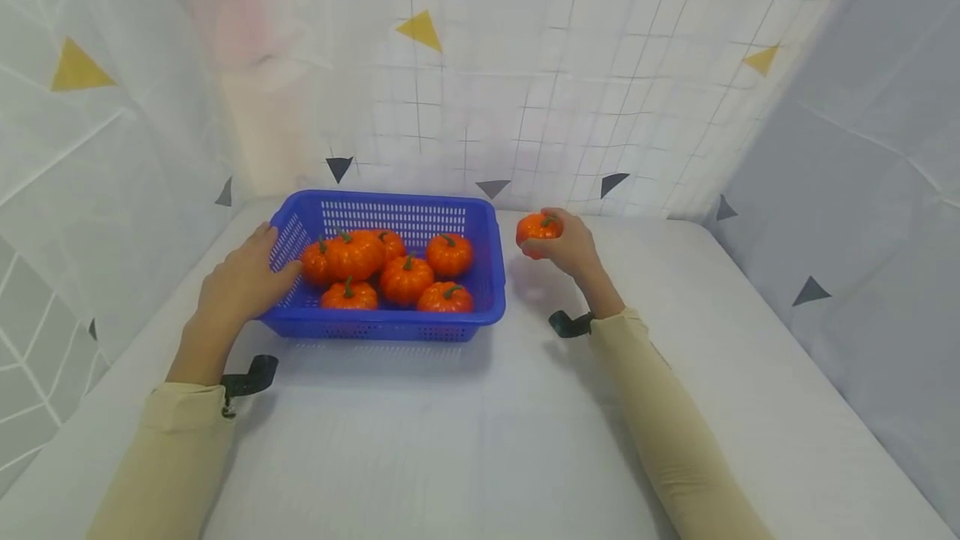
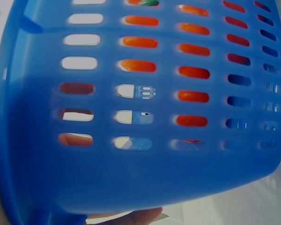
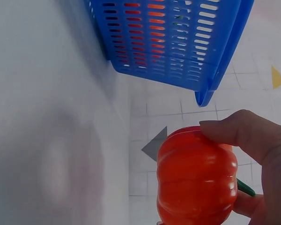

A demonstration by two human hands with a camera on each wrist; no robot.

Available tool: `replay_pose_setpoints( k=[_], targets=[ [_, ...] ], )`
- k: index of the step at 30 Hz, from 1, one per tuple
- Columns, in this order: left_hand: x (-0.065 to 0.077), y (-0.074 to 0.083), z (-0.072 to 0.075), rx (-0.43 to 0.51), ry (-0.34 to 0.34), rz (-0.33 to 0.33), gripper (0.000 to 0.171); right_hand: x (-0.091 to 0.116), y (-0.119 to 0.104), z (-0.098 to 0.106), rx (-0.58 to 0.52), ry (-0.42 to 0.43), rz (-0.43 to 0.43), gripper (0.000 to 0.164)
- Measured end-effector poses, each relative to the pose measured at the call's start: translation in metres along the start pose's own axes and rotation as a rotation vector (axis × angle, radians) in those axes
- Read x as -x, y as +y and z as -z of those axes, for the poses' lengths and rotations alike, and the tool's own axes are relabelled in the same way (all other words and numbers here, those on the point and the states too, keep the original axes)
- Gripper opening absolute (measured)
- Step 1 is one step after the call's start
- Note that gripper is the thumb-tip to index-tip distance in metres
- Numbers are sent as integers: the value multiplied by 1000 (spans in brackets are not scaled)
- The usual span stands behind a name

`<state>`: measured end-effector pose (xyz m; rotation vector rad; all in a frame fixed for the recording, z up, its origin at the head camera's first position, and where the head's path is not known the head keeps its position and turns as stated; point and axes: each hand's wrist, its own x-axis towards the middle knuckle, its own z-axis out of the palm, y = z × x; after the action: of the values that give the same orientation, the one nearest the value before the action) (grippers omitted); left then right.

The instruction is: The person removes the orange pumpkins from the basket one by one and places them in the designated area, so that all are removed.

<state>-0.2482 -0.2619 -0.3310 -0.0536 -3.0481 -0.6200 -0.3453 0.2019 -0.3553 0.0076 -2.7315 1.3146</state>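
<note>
A blue plastic basket [image 1: 384, 317] with slotted walls holds several small orange pumpkins [image 1: 407, 280] with green stems. My left hand [image 1: 238, 277] grips the basket's left rim; in the left wrist view the slotted wall fills the picture and a fingertip [image 2: 143, 216] shows at the bottom edge. To the right of the basket, my right hand [image 1: 572, 245] holds one more small pumpkin [image 3: 196, 176] between thumb and fingers. That pumpkin hangs over the table, its green stem pointing toward the palm in the right wrist view.
The white-covered table [image 1: 480, 440] ends at a pale grid-patterned curtain [image 1: 510, 90] behind the basket. Grey sheeting [image 1: 862, 173] hangs along the right side, and white sheeting [image 1: 135, 165] with pale lines along the left. Each wrist wears a dark camera mount [image 1: 570, 323].
</note>
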Motion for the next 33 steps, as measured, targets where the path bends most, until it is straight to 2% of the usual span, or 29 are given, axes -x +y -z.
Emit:
replay_pose_setpoints(
  k=[6,12,21,27,33],
  targets=[
    [1,-1,0,4,-2,3,81,-4,8,-3,11,-2,-29,75],
    [1,-3,0,3,14,-7,81,-9,12,-5,10,3,-12,80],
    [1,-1,0,6,-6,-18,81,-13,22,-7,-31,44,-94,81],
    [1,-3,3,-2,-4,-20,81,-16,24,-9,-26,23,-80,81],
    [-1,-4,0,12,-4,-23,82,-14,28,-9,0,26,-64,77]
  ],
)
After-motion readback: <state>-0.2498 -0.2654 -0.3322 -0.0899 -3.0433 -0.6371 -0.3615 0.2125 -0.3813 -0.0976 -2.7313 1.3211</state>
